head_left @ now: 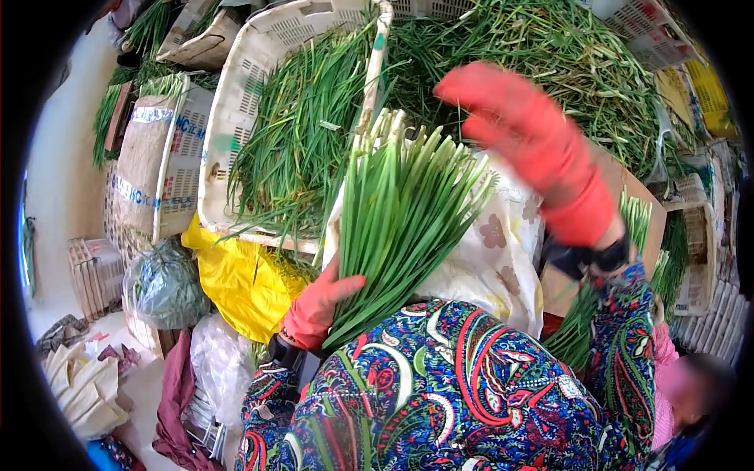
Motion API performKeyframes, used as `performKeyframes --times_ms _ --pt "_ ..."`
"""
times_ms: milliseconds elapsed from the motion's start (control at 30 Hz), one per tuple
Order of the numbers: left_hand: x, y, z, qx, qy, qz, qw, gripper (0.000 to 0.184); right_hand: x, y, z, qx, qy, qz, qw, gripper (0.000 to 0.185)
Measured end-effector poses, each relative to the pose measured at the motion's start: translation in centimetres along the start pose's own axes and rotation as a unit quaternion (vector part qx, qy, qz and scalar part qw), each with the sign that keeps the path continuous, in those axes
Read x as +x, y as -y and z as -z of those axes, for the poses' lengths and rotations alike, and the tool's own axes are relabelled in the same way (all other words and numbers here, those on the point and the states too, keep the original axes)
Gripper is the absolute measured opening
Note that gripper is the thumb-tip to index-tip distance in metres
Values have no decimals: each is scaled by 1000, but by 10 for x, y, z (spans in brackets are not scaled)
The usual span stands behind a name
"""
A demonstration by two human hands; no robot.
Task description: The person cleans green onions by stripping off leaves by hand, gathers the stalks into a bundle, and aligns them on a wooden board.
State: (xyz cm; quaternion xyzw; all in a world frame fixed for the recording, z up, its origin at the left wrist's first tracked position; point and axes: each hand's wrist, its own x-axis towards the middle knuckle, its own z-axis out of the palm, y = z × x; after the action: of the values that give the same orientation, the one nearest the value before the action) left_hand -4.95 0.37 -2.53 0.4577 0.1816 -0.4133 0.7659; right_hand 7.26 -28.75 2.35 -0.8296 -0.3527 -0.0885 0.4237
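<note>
A thick bundle of green Chinese chives [404,228] lies in front of me, its pale cut ends pointing away. My left hand [318,308], in an orange-red rubber glove, grips the bundle's lower left side with the thumb across the leaves. Under it spreads a white cloth with brown flower prints [503,251]. My right hand [526,129], gloved alike, is raised to the right of the cut ends, apart from them. Its thumb and fingers are apart and blurred by motion, with nothing visible in them.
Ahead on the left stands a white plastic crate [210,169] of loose chives. Behind my right hand lies a big heap of trimmings [565,55]. A yellow bag [236,275] and a clear plastic bag [166,284] sit at left. At lower right, another person [666,385] is close by.
</note>
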Motion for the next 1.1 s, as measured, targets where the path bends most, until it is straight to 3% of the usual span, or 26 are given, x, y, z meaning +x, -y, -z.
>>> performKeyframes --times_ms 33,67,100,167,267,433,500,600,667,767,833,967,1033,1100 --pt "-1 -1 2 -3 -19 8 1000 56 1 15 -18 -108 26 9 994 34" --pt "-1 -1 1 4 -30 1 1000 51 -1 24 -38 -180 -9 63 982 30" --pt "0 0 -3 11 -41 -5 999 48 0 29 -51 -186 8 60 981 30" --pt "-2 -2 -7 27 -55 -15 998 45 -2 26 -65 -169 -13 15 985 24" --pt "-5 -1 -4 28 -70 -21 997 47 -1 31 -51 -74 7 -128 989 29" --pt "5 12 10 -17 -61 -7 998 51 -16 26 -111 -114 38 -145 982 37" --pt "6 16 15 12 -53 -17 998 53 -14 25 -116 35 83 -207 974 33" --pt "-1 6 7 40 -87 6 995 57 -16 16 -117 96 105 -263 954 23" --pt "-1 4 2 49 -115 9 992 57 -18 4 -114 -29 57 -157 985 16" --pt "1 7 4 12 -75 13 997 56 -10 -18 -91 -158 6 -37 987 13" --pt "-2 3 -3 -1 -68 15 998 53 7 -33 -66 -269 -32 49 961 10" --pt "-1 2 -1 -12 -66 22 998 49 41 -70 17 -410 -9 150 899 12" --pt "-2 3 2 23 -95 14 995 48 61 -122 74 -555 15 -139 820 47" --pt "-1 5 4 60 -111 5 992 46 60 -103 81 -628 -115 -18 770 42"
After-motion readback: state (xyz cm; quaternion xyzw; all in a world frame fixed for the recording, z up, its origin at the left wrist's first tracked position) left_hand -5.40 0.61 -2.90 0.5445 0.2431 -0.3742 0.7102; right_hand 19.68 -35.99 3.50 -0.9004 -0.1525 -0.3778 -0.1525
